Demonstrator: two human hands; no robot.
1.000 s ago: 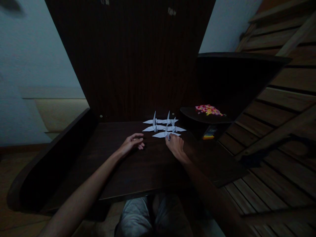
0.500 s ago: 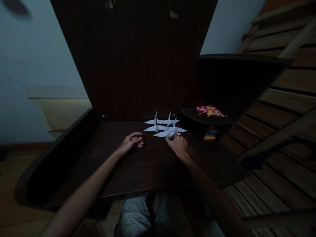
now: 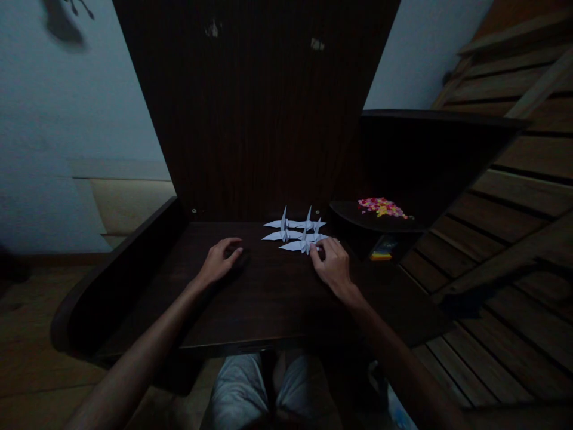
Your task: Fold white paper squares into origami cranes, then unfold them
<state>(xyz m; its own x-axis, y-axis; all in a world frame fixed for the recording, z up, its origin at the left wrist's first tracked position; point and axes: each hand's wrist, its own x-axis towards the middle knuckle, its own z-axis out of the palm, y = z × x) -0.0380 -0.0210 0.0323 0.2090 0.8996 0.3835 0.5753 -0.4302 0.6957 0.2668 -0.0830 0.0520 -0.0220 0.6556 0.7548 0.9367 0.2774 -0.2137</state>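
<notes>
Five white paper birds (image 3: 283,235) sit close together near the middle of the frame, on the dark counter (image 3: 268,298). The right hand (image 3: 333,264), just right of the middle, is at the front bird (image 3: 293,245) and hides its right end; I can't tell if it pinches the paper. The left hand (image 3: 218,261), left of the middle, is bent and wide, with nothing in it. On the right of the frame, pink and yellow bits (image 3: 382,207) lie on a shelf (image 3: 347,214).
</notes>
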